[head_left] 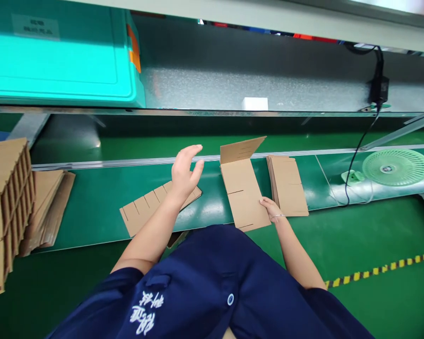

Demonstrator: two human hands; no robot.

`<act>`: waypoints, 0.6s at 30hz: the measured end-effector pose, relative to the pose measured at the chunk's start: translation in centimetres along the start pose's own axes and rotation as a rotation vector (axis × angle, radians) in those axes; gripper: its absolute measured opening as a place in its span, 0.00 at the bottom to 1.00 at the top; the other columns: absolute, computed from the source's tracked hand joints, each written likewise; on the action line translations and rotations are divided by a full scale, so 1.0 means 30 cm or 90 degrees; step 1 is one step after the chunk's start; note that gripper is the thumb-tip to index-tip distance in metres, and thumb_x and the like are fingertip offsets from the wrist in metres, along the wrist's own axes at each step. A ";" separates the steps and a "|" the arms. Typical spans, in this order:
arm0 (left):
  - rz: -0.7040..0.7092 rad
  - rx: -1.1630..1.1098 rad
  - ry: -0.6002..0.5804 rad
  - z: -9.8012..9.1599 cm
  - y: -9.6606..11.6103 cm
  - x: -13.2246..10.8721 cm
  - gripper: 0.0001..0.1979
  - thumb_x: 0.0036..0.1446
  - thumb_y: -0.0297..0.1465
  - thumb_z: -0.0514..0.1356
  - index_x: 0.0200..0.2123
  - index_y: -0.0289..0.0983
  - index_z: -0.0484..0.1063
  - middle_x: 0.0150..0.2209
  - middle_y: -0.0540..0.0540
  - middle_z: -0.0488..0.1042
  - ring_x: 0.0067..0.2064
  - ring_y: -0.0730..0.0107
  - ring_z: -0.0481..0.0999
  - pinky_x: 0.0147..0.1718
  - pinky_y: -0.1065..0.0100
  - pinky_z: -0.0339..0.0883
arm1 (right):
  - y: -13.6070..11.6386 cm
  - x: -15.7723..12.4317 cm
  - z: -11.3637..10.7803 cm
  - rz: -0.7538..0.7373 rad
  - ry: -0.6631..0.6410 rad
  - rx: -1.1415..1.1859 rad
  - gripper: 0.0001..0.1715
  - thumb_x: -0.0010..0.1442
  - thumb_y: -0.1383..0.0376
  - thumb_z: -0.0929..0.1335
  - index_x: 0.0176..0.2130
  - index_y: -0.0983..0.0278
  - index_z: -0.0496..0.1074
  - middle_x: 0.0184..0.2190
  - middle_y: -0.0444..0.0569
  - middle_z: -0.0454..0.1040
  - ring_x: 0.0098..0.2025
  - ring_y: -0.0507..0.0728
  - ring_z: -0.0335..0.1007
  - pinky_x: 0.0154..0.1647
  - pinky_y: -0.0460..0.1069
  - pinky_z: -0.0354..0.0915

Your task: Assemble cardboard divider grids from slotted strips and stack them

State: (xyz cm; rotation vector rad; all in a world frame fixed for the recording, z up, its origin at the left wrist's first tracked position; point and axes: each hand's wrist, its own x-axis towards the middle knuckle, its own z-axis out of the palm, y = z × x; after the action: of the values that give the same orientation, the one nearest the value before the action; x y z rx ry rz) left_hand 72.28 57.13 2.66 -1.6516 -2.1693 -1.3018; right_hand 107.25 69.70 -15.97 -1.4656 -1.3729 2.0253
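Note:
A flat cardboard box blank [243, 188] lies on the green bench with its far flap folded up. My right hand [270, 208] grips its near right edge, fingers closed on the card. My left hand [185, 171] hovers open above a slotted cardboard divider strip [151, 205], fingers spread and slightly curled, holding nothing. A small stack of flat box blanks [288, 184] lies just right of the held blank.
Tall stacks of cardboard [7, 207] stand at the left edge. A teal plastic crate [60, 52] sits on the upper shelf, with a small white block [255, 103] further right. A green fan [395, 167] and its black cable [356, 150] lie at right. Yellow-black tape [381, 269] marks the floor.

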 end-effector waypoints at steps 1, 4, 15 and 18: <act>-0.013 -0.011 -0.004 -0.003 0.001 -0.010 0.18 0.62 0.38 0.47 0.52 0.39 0.64 0.52 0.44 0.68 0.55 0.64 0.65 0.52 0.60 0.60 | 0.014 0.011 0.001 0.020 -0.016 0.037 0.19 0.47 0.53 0.71 0.37 0.61 0.69 0.36 0.47 0.76 0.37 0.57 0.73 0.40 0.53 0.68; -0.086 -0.021 -0.090 0.033 -0.055 -0.083 0.17 0.62 0.37 0.47 0.48 0.38 0.68 0.48 0.44 0.71 0.51 0.65 0.68 0.49 0.62 0.64 | 0.049 0.066 0.025 0.045 -0.051 0.086 0.19 0.47 0.55 0.71 0.38 0.61 0.68 0.38 0.48 0.76 0.40 0.57 0.73 0.44 0.53 0.67; -0.400 0.211 -0.517 0.126 -0.468 -0.565 0.21 0.56 0.31 0.52 0.54 0.33 0.64 0.55 0.38 0.66 0.56 0.59 0.65 0.52 0.63 0.60 | 0.202 0.268 0.194 0.041 -0.134 0.008 0.22 0.53 0.52 0.64 0.43 0.62 0.68 0.47 0.52 0.74 0.48 0.59 0.71 0.47 0.55 0.67; -0.433 0.289 -0.535 0.084 -0.530 -0.654 0.27 0.55 0.31 0.54 0.59 0.33 0.56 0.61 0.36 0.57 0.61 0.56 0.57 0.55 0.59 0.56 | 0.215 0.313 0.206 0.037 -0.120 0.021 0.21 0.55 0.53 0.62 0.44 0.62 0.67 0.46 0.52 0.75 0.47 0.59 0.71 0.46 0.56 0.67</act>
State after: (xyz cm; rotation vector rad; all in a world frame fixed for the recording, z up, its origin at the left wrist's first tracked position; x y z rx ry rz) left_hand 67.78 43.98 -18.57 -1.4465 -3.3594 -0.0304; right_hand 99.67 69.65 -26.47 -1.3453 -1.3744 2.2605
